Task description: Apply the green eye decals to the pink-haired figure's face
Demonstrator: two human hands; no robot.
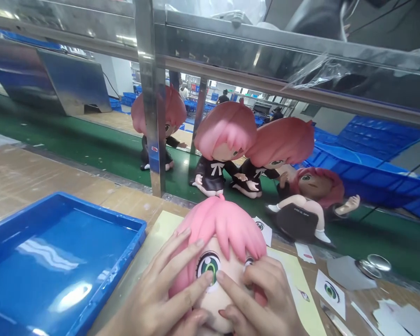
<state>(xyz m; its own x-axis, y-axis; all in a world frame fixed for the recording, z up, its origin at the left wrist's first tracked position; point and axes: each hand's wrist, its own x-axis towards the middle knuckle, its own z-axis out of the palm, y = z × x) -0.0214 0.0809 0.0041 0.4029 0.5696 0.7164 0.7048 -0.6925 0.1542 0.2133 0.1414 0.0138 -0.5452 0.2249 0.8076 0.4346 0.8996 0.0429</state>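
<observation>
A pink-haired figure head (220,217) is between my hands, its face turned up toward me. My left hand (164,289) lies over the hair and cheek with its fingers spread. Its index fingertip touches the lower edge of the green eye (207,262), and the thumb is by the chin. From the other side, my right hand (271,291) holds the face, index fingertip at that same eye, the other fingers bent. Those bent fingers partly cover the second eye (249,261). Beneath the head lies a pale yellow sheet (163,226).
An empty blue tray (56,252) stands at left. Several pink-haired figures (226,133) sit on the green conveyor (108,161) behind a metal post (153,107). At right are an eye decal sheet (331,295), paper scraps (399,317), a tweezers-like tool (336,319) and a round metal tin (369,268).
</observation>
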